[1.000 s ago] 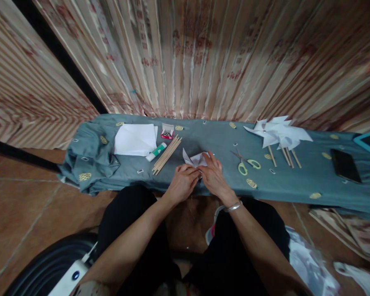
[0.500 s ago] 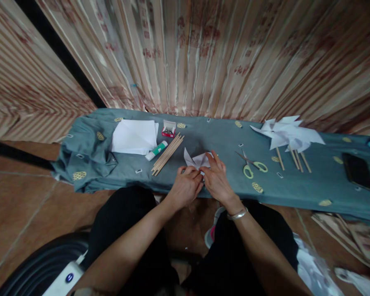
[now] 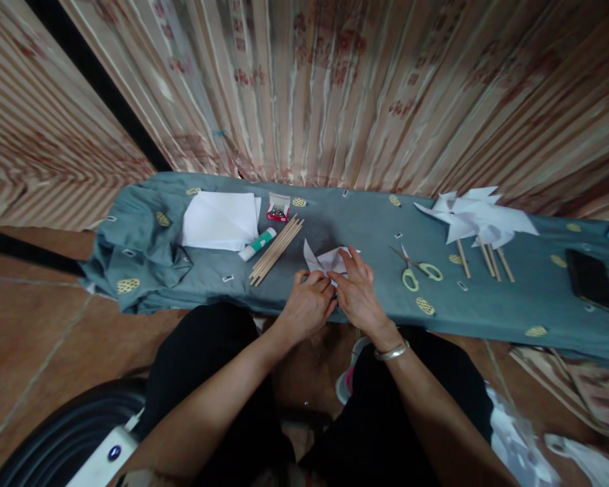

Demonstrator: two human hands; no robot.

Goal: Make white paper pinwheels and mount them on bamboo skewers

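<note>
A white paper pinwheel (image 3: pixel 331 261), its blades partly curled, lies at the front of the cloth-covered bench. My left hand (image 3: pixel 308 301) is closed on its near left side, fingers bent over the paper. From the right, my right hand (image 3: pixel 356 287) grips it too, with the fingertips meeting the left ones near the middle. The fingers hide the centre of the paper. Left of my hands lies a bundle of wooden sticks (image 3: pixel 277 251), beside a green and white glue stick (image 3: pixel 257 244). Green-handled scissors (image 3: pixel 415 268) rest to the right, blades parted.
A small red box of metal pins (image 3: pixel 278 207) stands behind the sticks, near a stack of white paper (image 3: pixel 220 221). Several pinwheels on sticks (image 3: pixel 480 216) are piled at the right, with a black phone (image 3: pixel 592 280) beyond. A pleated curtain (image 3: pixel 325 95) hangs behind the bench.
The view has shifted very slightly. Both hands keep their hold on the paper in nearly the same pose, and nothing else has visibly moved.
</note>
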